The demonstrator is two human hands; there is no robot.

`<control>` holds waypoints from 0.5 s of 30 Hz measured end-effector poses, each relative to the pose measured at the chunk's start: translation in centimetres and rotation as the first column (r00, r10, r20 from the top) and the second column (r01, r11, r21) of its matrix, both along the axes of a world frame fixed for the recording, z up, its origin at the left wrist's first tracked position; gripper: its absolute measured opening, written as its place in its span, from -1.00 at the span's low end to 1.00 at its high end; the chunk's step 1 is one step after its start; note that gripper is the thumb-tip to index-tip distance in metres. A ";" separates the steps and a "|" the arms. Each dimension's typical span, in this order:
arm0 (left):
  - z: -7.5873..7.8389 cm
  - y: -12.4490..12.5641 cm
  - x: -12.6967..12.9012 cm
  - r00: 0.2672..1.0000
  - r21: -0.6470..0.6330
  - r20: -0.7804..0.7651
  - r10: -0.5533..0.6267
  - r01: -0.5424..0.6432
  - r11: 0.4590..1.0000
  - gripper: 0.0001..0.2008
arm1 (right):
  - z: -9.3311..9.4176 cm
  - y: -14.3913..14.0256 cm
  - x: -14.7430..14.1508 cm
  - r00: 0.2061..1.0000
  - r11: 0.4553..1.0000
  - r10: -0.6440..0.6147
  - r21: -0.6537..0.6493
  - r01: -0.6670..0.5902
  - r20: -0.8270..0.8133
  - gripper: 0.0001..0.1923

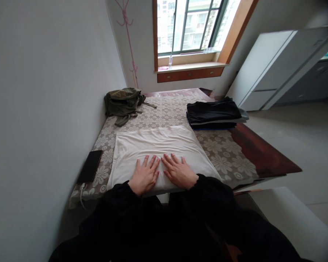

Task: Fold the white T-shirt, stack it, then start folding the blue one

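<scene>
Now, here's your left hand point(145, 177), palm down with its fingers fanned wide, and your right hand point(178, 171) right beside it, spread just as wide! The fingertips of the two angle in toward each other, nearly meeting, and both hands press on the smooth white rectangular cloth point(155, 142). That cloth lies flat at the near edge of the table, directly in front of you, soft wrinkles running through it around your fingers. Black gathered sleeves point(213, 191) ring your wrists.

Under it all, look, a grey-brown tablecloth with pale lace flowers point(164, 114) leaves the dark red wooden tabletop point(265, 154) bare at the right! Over to your left, a flat black phone-like device point(90, 166) sits near the edge, a white cable point(82, 193) at its near end. Beyond the cloth, an olive-green fabric backpack point(123, 102) slumps by the wall at far left, and a neat stack of dark folded garments point(213, 112) holds the far right. Farther out, a slim pink coat stand point(129, 40) rises left of the bright wood-framed window point(191, 27)!
</scene>
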State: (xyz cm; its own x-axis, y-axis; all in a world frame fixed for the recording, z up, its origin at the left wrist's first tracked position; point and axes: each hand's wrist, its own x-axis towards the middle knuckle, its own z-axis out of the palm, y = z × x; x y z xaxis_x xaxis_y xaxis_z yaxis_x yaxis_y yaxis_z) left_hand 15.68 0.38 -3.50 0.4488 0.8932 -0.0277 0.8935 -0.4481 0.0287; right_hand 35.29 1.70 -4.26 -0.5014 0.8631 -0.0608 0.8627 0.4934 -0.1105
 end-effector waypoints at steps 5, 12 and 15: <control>0.5 5.7 0.4 0.998 -0.135 -0.022 0.063 -0.066 0.989 -0.37 | 1.2 5.1 -1.4 0.993 0.982 -0.079 -0.166 0.093 0.087 -0.29; -0.5 11.2 2.0 0.983 -0.064 0.029 0.182 -0.180 0.982 -0.38 | 0.9 10.2 -3.5 0.980 0.976 -0.199 -0.097 0.197 -0.012 -0.35; -1.2 11.6 2.2 0.975 -0.016 0.058 0.215 -0.214 0.977 -0.38 | 0.1 10.6 -3.3 0.979 0.981 -0.194 -0.023 0.193 -0.062 -0.35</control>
State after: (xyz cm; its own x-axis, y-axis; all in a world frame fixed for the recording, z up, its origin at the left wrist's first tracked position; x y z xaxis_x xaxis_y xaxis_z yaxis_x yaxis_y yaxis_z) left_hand 17.85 11.99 -4.66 0.2476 0.9687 -0.0161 0.9654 -0.2453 0.0880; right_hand 31.99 12.35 -4.16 -0.3282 0.9433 -0.0493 0.9327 0.3153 -0.1752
